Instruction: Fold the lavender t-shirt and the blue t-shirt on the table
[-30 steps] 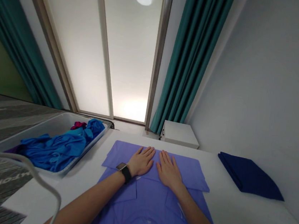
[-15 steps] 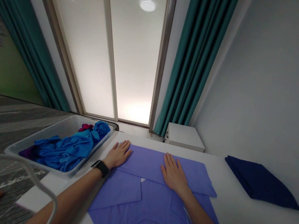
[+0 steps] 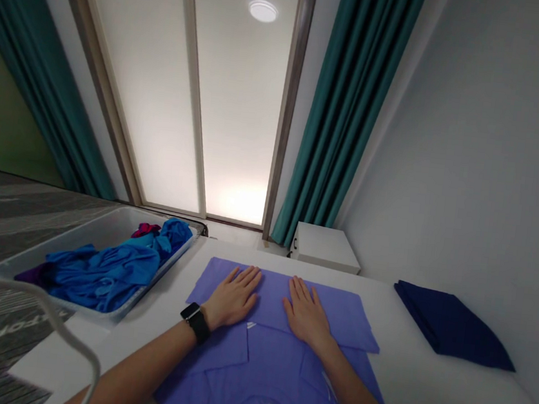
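Observation:
A purple T-shirt [image 3: 275,365] lies spread on the white table, its neckline toward me. The sleeves are turned inward and the far hem end is folded over into a band. My left hand [image 3: 234,296] rests flat on the left half of that band, fingers stretched forward. On its wrist is a dark watch [image 3: 196,321]. My right hand [image 3: 306,313] lies flat right of the band's middle, fingers slightly apart. Both hands press on the cloth and hold nothing.
Left stands a clear plastic bin [image 3: 9,266] with crumpled blue, red and purple clothes [image 3: 111,268]. A folded navy garment [image 3: 452,326] lies on the table [image 3: 426,401] at right. A white cabinet [image 3: 326,247] stands beyond. A pale curved tube [image 3: 65,325] crosses the lower left.
My left hand has slid right from the band's left corner onto its surface. My right hand stays at about the same spot on the cloth. The view has shifted slightly.

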`<state>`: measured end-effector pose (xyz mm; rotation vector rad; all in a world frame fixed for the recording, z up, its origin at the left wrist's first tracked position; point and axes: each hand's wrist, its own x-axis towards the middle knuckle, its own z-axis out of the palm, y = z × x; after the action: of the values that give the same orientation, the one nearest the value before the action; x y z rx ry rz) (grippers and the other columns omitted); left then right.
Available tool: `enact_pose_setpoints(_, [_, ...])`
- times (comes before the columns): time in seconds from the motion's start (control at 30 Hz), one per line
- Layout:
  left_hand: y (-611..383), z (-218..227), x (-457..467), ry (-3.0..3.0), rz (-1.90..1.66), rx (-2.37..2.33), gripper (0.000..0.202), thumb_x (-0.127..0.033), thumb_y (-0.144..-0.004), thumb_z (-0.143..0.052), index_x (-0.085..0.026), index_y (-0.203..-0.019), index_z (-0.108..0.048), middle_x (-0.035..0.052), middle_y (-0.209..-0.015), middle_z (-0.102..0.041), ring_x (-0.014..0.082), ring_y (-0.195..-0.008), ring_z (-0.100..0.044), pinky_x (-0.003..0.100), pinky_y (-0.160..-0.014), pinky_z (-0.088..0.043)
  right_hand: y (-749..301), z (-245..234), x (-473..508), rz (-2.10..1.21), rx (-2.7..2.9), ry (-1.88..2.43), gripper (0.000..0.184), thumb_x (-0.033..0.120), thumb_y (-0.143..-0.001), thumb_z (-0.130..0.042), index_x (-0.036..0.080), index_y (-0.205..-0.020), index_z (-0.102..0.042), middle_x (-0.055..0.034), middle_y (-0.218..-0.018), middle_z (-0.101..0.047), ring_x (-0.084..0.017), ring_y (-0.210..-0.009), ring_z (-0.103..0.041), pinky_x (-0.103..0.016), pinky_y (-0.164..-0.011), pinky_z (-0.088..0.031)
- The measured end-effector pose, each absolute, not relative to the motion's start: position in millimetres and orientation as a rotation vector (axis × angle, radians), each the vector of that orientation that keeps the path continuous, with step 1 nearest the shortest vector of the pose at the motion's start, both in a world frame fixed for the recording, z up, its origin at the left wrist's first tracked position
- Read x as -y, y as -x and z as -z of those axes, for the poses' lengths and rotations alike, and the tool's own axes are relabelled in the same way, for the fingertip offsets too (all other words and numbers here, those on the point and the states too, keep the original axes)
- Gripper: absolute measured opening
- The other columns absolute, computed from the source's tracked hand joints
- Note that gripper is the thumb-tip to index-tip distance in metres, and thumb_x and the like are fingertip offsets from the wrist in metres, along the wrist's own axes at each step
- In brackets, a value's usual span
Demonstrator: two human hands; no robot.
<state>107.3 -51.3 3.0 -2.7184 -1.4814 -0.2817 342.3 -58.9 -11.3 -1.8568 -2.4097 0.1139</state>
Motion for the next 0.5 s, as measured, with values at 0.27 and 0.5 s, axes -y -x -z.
enact_pose_setpoints(0.27, [-109.5,9.0,52.8,2.736,0.282,1.516,0.055,-0.038,-0.098,-0.032,-0.019,-0.149,-0.033,0.0084,-0.156,-0.03,0.0205,-0.145,-0.025,0.045,-0.117,-0.02,-343.2,10.6,57.5,-0.152,2.401,1.853,0.065,0.047,-0.098,-0.016,0.011,-0.151,-0.026,-0.0091,-0.158,-0.02,-0.02,-0.147,-0.013,-0.044,-0.119,-0.008])
enact_pose_setpoints(0.5, [-109.6,6.9,52.9,2.744,0.277,1.503,0.054,-0.037,-0.099,-0.029,-0.018,-0.149,-0.033,0.0078,-0.156,-0.03,0.0202,-0.144,-0.026,0.045,-0.117,-0.021,-381.7,17.5,52.3,-0.103,2.31,1.977,0.067,0.049,-0.098,-0.015,0.01,-0.151,-0.025,-0.0097,-0.158,-0.021,-0.021,-0.147,-0.015,-0.045,-0.118,-0.009])
